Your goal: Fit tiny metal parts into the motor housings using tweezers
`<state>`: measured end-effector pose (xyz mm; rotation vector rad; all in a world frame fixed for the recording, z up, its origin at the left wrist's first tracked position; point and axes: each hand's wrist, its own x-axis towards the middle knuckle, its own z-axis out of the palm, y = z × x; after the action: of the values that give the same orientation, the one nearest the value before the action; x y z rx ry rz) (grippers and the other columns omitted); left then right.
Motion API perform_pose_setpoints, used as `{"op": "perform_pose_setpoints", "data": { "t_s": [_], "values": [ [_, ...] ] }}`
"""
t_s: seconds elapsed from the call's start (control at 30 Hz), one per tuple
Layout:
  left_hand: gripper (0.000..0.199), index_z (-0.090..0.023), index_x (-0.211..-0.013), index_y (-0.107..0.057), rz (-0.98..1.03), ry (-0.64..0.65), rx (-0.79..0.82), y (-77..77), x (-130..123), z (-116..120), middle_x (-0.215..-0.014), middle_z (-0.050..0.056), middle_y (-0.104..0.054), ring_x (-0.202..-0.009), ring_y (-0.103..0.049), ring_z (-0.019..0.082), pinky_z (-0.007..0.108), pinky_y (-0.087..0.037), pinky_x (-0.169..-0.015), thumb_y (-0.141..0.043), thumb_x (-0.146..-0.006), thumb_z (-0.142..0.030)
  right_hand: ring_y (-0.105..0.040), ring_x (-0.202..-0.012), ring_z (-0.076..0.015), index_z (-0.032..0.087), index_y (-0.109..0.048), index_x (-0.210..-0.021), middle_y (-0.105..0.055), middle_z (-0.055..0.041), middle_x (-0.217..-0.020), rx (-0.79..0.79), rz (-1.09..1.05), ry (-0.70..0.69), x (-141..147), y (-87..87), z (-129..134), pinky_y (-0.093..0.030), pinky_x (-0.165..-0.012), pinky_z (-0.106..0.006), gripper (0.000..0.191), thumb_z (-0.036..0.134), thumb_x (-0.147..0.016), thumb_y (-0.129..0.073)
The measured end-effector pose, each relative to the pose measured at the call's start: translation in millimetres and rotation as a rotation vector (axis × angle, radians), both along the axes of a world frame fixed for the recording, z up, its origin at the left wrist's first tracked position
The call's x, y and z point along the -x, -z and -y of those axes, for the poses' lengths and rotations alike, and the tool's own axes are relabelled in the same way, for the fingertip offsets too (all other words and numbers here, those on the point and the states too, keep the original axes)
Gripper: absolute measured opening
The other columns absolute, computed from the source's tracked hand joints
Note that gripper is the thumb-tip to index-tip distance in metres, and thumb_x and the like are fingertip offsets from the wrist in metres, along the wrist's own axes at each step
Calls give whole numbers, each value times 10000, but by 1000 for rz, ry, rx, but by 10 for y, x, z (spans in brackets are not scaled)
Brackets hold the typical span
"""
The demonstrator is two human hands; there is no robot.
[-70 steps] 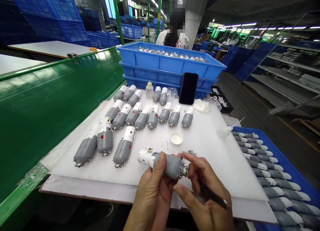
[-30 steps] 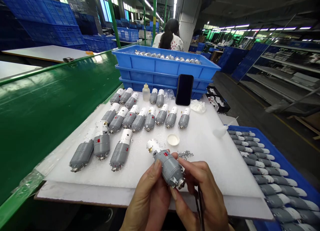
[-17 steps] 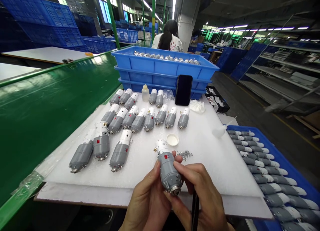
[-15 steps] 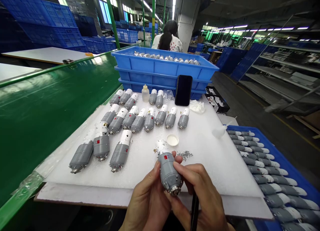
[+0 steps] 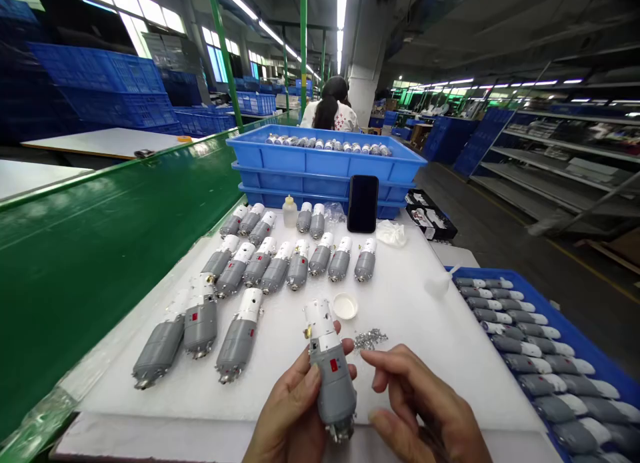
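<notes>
Low over the white foam board (image 5: 150, 399), a grey and white round part (image 5: 333, 376) is held upright in the left hand (image 5: 293, 409). Its white end is pointed away from the person, and its metal end is pointed down toward the person. The part is closed in by the left thumb and fingers, so it is held tight. The right hand (image 5: 420, 403) is kept apart from the part and from the left hand. It is held half open, with its fingers bent, and nothing can be seen in it. A small pile of silver bits (image 5: 370, 339) is lying just past those fingers, and a small white round lid (image 5: 345, 306) is lying near the pile. Many more grey and white parts (image 5: 275, 269) are laid in rows on the board. A black phone (image 5: 363, 203) is stood up against a stack of blue crates (image 5: 320, 163) behind them. A blue tray of more parts (image 5: 520, 316) is set to the right, and a green belt (image 5: 100, 263) runs along the left. Far off, a co-worker (image 5: 330, 113) is seen from behind.
</notes>
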<state>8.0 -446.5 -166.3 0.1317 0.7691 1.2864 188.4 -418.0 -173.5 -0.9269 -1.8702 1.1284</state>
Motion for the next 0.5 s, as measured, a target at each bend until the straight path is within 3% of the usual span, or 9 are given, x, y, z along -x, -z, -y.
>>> {"op": "perform_pose_setpoints", "data": {
  "t_s": [0.07, 0.17, 0.27, 0.4, 0.5],
  "values": [
    [442, -244, -1175, -745, 19, 38, -22, 34, -10, -3, -1174, 102, -734, -978, -666, 201, 261, -521, -859, -828, -748, -322, -418, -586, -106, 373, -609, -1202, -519, 3, -905, 120, -22, 22, 22, 1, -31, -333, -524, -253, 250, 402, -953, -607],
    [462, -239, -1190, -740, 97, 152, -81, 106, -19, -10, -1074, 108, -739, -967, -678, 238, 303, -534, -858, -818, -745, -341, -396, -604, -111, 305, -668, -1103, -510, -2, -875, 234, -31, -10, 85, 13, -61, -325, -540, -254, 267, 476, -900, -650],
    [453, -277, -1222, -721, 149, 227, -135, 152, -17, -26, -1043, 82, -737, -872, -698, 215, 296, -536, -828, -787, -775, -315, -389, -625, -114, 259, -697, -1033, -508, -7, -866, 286, -9, 2, 132, 30, -66, -352, -568, -249, 335, 536, -845, -693],
    [431, -259, -1184, -744, 143, 259, -163, 170, -13, -55, -962, 74, -755, -926, -706, 226, 297, -499, -941, -807, -760, -303, -449, -690, -133, 212, -703, -978, -513, -28, -882, 328, -69, 33, 149, 50, -49, -422, -612, -243, 414, 585, -799, -719],
    [370, -275, -1175, -748, 108, 275, -171, 209, -2, -66, -969, 72, -759, -953, -710, 224, 317, -467, -1004, -767, -806, -293, -427, -667, -115, 209, -692, -960, -476, -11, -861, 378, -92, 4, 134, 63, -36, -396, -577, -222, 383, 546, -788, -745]
  ]
}}
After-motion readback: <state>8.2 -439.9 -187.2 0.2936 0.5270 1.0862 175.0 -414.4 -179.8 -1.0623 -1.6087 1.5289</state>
